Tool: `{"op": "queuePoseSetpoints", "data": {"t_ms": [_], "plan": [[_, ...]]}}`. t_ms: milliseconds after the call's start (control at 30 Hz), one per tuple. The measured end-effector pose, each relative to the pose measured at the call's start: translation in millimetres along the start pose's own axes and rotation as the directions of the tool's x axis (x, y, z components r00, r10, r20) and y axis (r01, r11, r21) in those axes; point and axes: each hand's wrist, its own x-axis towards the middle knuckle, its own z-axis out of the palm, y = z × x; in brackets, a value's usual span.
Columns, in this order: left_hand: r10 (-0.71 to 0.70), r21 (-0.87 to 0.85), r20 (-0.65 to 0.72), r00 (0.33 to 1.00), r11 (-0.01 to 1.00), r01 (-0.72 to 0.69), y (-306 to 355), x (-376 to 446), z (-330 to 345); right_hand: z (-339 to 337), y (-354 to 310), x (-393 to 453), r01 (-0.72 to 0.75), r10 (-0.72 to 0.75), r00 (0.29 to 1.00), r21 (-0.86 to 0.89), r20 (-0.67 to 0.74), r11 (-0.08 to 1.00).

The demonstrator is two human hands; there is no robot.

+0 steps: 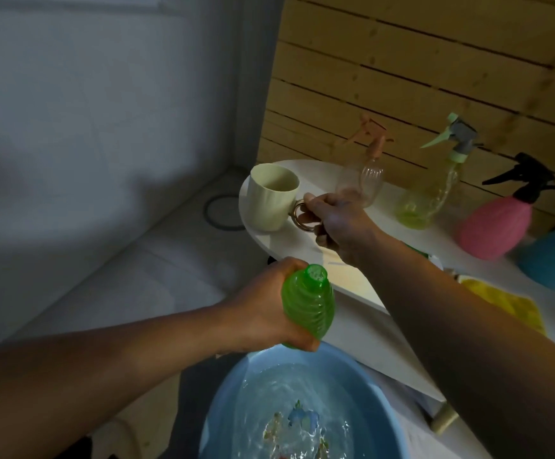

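My left hand [269, 306] grips a green ribbed plastic bottle [309, 304] with its open neck up, held over a blue basin [223, 392] full of water. My right hand [339, 223] reaches across the white table [362, 293] and pinches the ring handle of a cream mug [271, 197]. The mug stands upright near the table's left end.
Along the wooden slat wall stand a clear spray bottle with a peach trigger [365, 180], a yellow-green spray bottle [435, 193] and a pink one with a black trigger [498, 223]. A blue object [554, 256] and a yellow cloth [508, 306] lie at the right. White floor lies left.
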Motion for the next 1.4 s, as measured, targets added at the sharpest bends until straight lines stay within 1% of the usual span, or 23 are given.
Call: {"op": "queuePoseSetpoints", "data": {"t_ms": [167,333,700,800,867,933,967,1000,1033,1067,1133,1167,1200,1233,1300,1400], "plan": [[-0.008,-0.010,0.023,1.000,1.000,0.009,-1,-3,1,3,3,4,0.001,-0.001,1.000,-0.026,-0.016,1.000],[-0.001,-0.011,0.007,1.000,1.000,0.001,-2,-4,3,3,9,6,0.006,-0.008,0.999,-0.067,-0.035,0.998],[0.004,-0.009,0.025,1.000,1.000,-0.004,0,-5,2,5,3,2,-0.002,-0.003,0.999,-0.143,-0.040,0.990],[0.001,-0.008,0.020,1.000,1.000,-0.001,1,-5,2,2,1,-2,0.026,-0.037,0.999,-0.244,-0.041,0.969],[-0.001,-0.017,0.018,1.000,1.000,0.001,2,-6,2,-7,-3,-3,0.069,-0.099,0.992,-0.327,-0.074,0.942],[0.000,-0.022,0.017,1.000,1.000,0.000,2,-6,2,-27,-7,-4,0.125,-0.209,0.968,-0.453,-0.140,0.883],[0.001,-0.023,0.014,1.000,1.000,0.000,2,-6,1,-42,-8,-3,0.133,-0.266,0.950,-0.560,-0.162,0.818],[0.003,-0.021,0.009,1.000,1.000,-0.002,1,-6,1,-58,-9,-4,0.101,-0.297,0.937,-0.674,-0.182,0.731],[0.007,-0.019,0.008,1.000,1.000,-0.007,3,-6,2,-78,-10,-7,0.027,-0.292,0.933,-0.771,-0.209,0.636],[0.003,-0.015,0.003,1.000,1.000,-0.003,2,-6,1,-95,-7,-9,-0.065,-0.249,0.939,-0.833,-0.238,0.549],[0.005,-0.008,-0.005,1.000,1.000,-0.005,3,-5,0,-127,-2,-16,-0.238,-0.132,0.942,-0.892,-0.308,0.385],[0.006,-0.004,-0.009,1.000,1.000,-0.006,3,-4,-1,-140,2,-19,-0.300,-0.092,0.934,-0.899,-0.344,0.317],[0.005,-0.002,-0.011,1.000,1.000,-0.005,3,-3,-1,-150,5,-23,-0.343,-0.075,0.924,-0.899,-0.375,0.272],[0.004,-0.003,-0.011,1.000,1.000,-0.004,3,-2,-1,-158,9,-25,-0.372,-0.061,0.915,-0.892,-0.399,0.256],[0.003,0.003,-0.011,1.000,1.000,-0.003,3,-1,-1,-169,18,-27,-0.403,-0.031,0.905,-0.876,-0.425,0.266],[0.003,0.022,-0.001,1.000,1.000,-0.003,4,0,2,-169,35,-26,-0.447,0.052,0.886,-0.822,-0.460,0.352]]}}
